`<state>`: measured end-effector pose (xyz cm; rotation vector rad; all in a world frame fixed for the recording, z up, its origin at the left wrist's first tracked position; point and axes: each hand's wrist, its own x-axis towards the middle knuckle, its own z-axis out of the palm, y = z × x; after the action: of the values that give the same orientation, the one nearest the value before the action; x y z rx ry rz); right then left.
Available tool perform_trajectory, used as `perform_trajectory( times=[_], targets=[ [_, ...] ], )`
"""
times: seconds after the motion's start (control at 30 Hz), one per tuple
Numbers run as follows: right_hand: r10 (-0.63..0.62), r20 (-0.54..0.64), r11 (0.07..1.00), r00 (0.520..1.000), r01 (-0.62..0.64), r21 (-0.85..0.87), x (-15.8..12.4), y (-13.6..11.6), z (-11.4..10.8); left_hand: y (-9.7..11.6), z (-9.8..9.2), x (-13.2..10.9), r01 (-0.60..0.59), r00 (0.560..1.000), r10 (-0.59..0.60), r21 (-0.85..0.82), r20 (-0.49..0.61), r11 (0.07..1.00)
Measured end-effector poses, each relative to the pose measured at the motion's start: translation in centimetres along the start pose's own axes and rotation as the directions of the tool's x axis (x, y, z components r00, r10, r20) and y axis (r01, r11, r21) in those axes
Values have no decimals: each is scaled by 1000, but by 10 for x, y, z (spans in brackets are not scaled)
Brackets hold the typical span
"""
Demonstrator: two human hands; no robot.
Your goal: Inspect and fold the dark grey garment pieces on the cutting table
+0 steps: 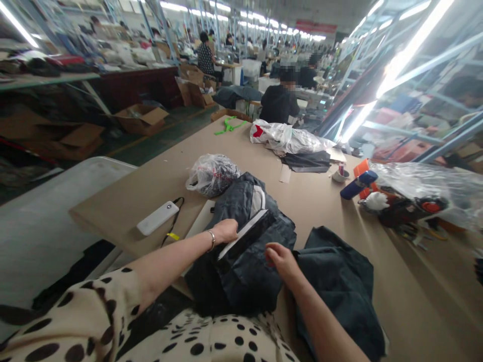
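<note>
Right, biggest first: our table (169, 166) takes up most of the view, tan top. A person in a dark top (275, 103) sits past its far end, facing away from us. On the table in front of us lies the dark garment (245, 281), rumpled, close to our body, both hands at it. Second dark cloth (339, 276) sits just right of it, partly behind our right forearm. Clear plastic sheet (411, 176) is bunched on the right side, white plastic bags (290, 138) are heaped at the far end, and a see-through bag (213, 176) with dark contents sits just beyond the garment. A pale strip (247, 231) runs diagonally across the garment. White box (157, 217) to the left, blue bottle (358, 184) to the right, leaning.

Left hand (224, 231): grip curled tight at the strip's edge; we can't tell if cloth is pinched under it. Right hand (281, 259): grip loosely curled over the garment's right part, fingertips partly hidden, so we can't tell its hold. Smaller: green strap (228, 124) far left, white cup (340, 175) near the bottle, bracelet (212, 240) on our left wrist.
</note>
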<state>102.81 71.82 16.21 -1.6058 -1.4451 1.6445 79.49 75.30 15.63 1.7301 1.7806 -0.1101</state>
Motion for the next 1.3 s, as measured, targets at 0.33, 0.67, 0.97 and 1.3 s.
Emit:
perform_trajectory(
  times=[0.33,0.67,0.97,1.3],
  targets=[
    [-55,-207,967,977,104,231,33,-12,70,38,3,-61,-283,951,252,-179,-180,942],
    [-208,-99,922,973,229,312,10,-40,68,58,-15,-82,88,990,68,-921,122,380],
    [-273,16,961,962,272,55,-15,-59,17,53,-15,-80,176,981,114,-968,157,-180],
    [-126,55,989,991,121,82,-21,-48,-48,64,-28,-124,398,658,751,-870,51,-289]
  ],
)
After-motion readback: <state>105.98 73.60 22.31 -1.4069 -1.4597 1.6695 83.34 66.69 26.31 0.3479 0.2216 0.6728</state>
